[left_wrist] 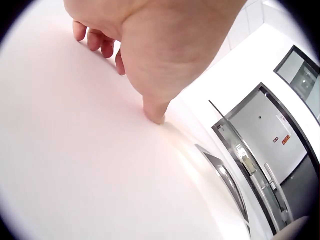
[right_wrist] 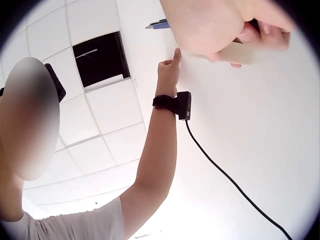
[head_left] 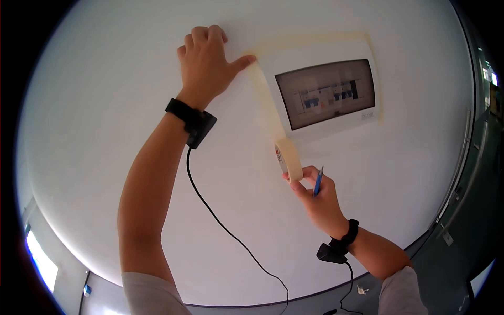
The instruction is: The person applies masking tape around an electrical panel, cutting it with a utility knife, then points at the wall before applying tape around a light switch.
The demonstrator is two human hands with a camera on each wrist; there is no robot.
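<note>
On a white wall panel, my left hand presses its thumb onto the top left corner of a masking tape strip, its fingertips resting on the wall. The strip runs down beside a breaker box with a dark tinted cover to the roll of masking tape. My right hand grips that roll below the box's lower left corner. A blue pen-like tool with a pointed metal tip is tucked in the same hand. In the left wrist view the thumb meets the tape's end.
More tape lies along the box's top edge and right edge. Black cables hang from both wrist cameras. A glass door shows beyond the panel, and ceiling tiles overhead.
</note>
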